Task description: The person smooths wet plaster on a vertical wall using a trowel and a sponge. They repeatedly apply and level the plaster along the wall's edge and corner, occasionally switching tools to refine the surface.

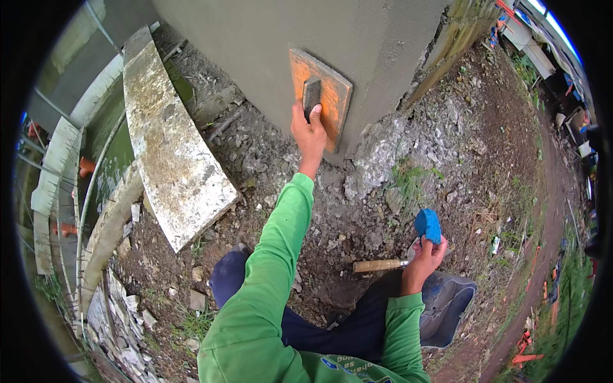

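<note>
My left hand (309,134) is closed round the dark handle of an orange plastering float (333,96). The float lies against, or very close to, the grey plastered wall (242,38), near its lower edge. Lower and to the right, my right hand (424,260) pinches a blue sponge (428,225) between thumb and fingers. A wooden-handled tool (377,265) reaches in beside that hand. Its metal end is partly hidden, and I cannot tell whether the hand touches it. Just below my right hand sits a dark, misshapen bucket (450,313).
A long, dirty white board (175,153) slopes across the left. Beyond it lie greenish water (105,140) and a curved concrete edge (115,223). Rubble and soil (332,242) cover the ground below the wall. Grass (408,182) grows near the wall's corner.
</note>
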{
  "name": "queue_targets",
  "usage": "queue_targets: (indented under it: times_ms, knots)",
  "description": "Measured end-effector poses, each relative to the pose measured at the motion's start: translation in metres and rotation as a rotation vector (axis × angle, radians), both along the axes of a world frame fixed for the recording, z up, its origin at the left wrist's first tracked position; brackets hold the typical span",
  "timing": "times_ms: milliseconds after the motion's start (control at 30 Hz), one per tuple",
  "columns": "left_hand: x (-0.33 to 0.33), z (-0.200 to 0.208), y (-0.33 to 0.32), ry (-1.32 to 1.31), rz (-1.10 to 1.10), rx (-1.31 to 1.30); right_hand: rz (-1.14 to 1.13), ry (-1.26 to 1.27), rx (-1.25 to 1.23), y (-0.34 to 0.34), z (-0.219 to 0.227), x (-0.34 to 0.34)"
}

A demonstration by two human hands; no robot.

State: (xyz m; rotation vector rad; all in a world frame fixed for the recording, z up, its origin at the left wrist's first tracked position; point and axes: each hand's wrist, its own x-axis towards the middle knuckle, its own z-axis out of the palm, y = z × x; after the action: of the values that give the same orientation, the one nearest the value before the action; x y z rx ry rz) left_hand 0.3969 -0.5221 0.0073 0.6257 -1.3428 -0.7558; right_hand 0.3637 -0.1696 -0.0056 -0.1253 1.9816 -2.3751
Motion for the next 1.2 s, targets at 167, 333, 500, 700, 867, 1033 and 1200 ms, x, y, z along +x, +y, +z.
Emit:
queue_targets:
  times_ms: [167, 333, 500, 700, 867, 1033, 1200]
  knots:
    - [0.014, -0.06, -0.009, -0.016, 0.139, 0.025, 0.105, 0.014, -0.088, -0.009, -0.004, 0.009]
    - [0.004, -0.012, -0.003, 0.125, 0.04, 0.077, -0.009, -0.022, -0.083, 0.016, -0.004, -0.002]
    - [0.02, -0.065, -0.014, -0.056, 0.172, 0.023, 0.077, -0.002, -0.049, -0.015, 0.0, 0.011]
    - [0.008, -0.012, -0.003, -0.046, 0.029, 0.058, 0.128, 0.007, -0.024, -0.021, -0.017, -0.002]
    - [0.0, 0.154, 0.005, -0.088, -0.08, -0.001, 0.12, 0.007, -0.034, -0.024, -0.022, -0.002]
    - [0.008, 0.042, 0.008, -0.169, 0.076, -0.042, 0.091, -0.036, -0.018, -0.022, -0.013, 0.001]
    - [0.02, -0.017, 0.003, -0.193, -0.081, 0.084, 0.118, 0.036, -0.057, -0.022, -0.016, -0.004]
